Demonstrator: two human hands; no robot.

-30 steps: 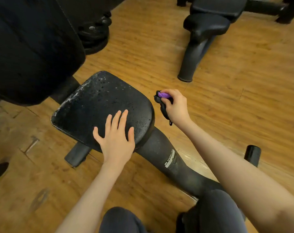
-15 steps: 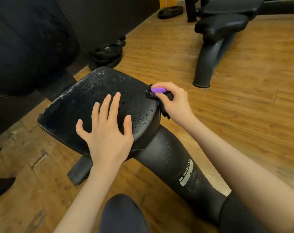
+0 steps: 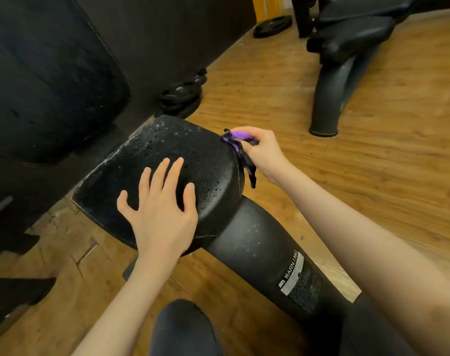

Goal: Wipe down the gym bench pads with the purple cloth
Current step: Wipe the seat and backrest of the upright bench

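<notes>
A black seat pad (image 3: 167, 152), speckled with droplets, sits in the middle on a thick black frame tube (image 3: 270, 263) with a WARNING label. My left hand (image 3: 162, 209) lies flat on the pad's near part, fingers spread and straight. My right hand (image 3: 262, 152) grips the bunched purple cloth (image 3: 235, 140) and holds it against the pad's right edge; a dark tail of the cloth hangs down beside the pad. A large black back pad (image 3: 46, 80) rises at the upper left.
Black weight plates (image 3: 182, 95) are stacked on the wooden floor behind the seat, and another plate (image 3: 272, 26) lies further back. A second black bench (image 3: 347, 47) stands at the upper right. My dark-clothed knees fill the bottom edge.
My right hand has brought the cloth from beside the seat pad to its right edge. My left hand has slid a little further onto the pad. The view has moved closer.
</notes>
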